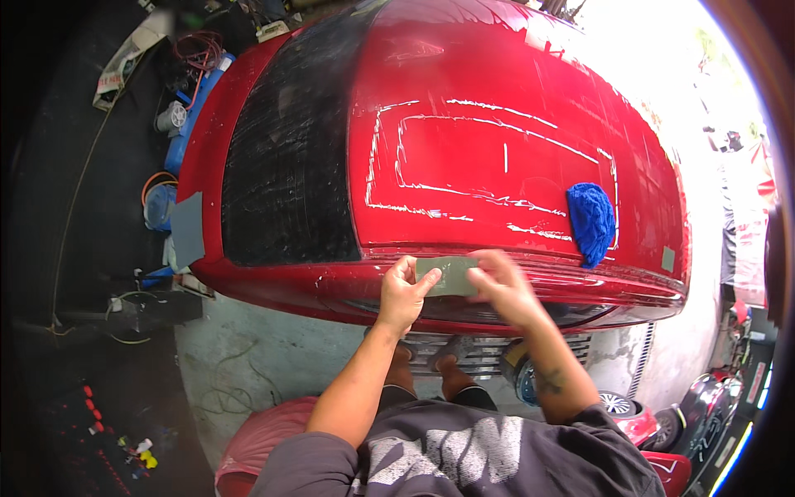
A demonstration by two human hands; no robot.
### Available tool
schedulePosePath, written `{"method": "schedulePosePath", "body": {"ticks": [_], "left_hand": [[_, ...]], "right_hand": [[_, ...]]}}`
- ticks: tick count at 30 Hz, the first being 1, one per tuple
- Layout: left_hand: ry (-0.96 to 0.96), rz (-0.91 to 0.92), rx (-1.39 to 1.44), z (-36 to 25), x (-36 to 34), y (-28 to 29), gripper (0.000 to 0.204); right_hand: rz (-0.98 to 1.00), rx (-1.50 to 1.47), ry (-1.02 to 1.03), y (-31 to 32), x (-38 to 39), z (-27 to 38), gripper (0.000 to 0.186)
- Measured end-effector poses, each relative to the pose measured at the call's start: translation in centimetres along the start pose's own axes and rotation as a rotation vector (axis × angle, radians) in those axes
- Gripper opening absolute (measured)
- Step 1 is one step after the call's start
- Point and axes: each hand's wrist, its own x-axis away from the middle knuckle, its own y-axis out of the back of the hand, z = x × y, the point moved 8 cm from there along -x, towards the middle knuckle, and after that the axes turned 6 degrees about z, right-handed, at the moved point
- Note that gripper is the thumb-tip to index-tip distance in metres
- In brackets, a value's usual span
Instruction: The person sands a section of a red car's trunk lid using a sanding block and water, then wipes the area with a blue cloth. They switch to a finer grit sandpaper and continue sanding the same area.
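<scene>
A small grey-green sheet of sandpaper (453, 278) is held up between my hands, just above the near edge of a red car roof (489, 157). My left hand (403, 294) pinches its left end, thumb on top. At the opposite end, my right hand (507, 290) grips the sheet with thumb and fingers; this hand is slightly smeared by motion. White streaks form two nested, broken rectangles on the roof, with a short line inside them. A crumpled blue cloth (591, 224) lies on the roof to the right of my hands.
The dark windshield (290, 157) lies left of the roof. One grey sheet (187, 229) rests on the car's left end, and a small grey-green piece (668, 258) on its right end. I stand on a slatted platform (480, 352). A blue container (159, 207) stands beyond the car's left end.
</scene>
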Motion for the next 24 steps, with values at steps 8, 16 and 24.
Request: {"method": "schedulePosePath", "body": {"ticks": [8,16,24], "left_hand": [[-0.584,-0.462,-1.016,-8.5,-3.2,4.9,0.024],[-0.519,-0.385,-1.566,-4.2,-7.6,4.5,0.028],[-0.507,-0.378,-1.635,-2.3,-8.6,3.2,0.074]], "right_hand": [[-0.918,1.005,0.137,28.9,4.9,7.3,0.093],[-0.786,1.419,0.557,15.2,-6.3,8.5,0.059],[-0.511,1.41,0.56,6.0,-18.3,14.4,0.034]]}}
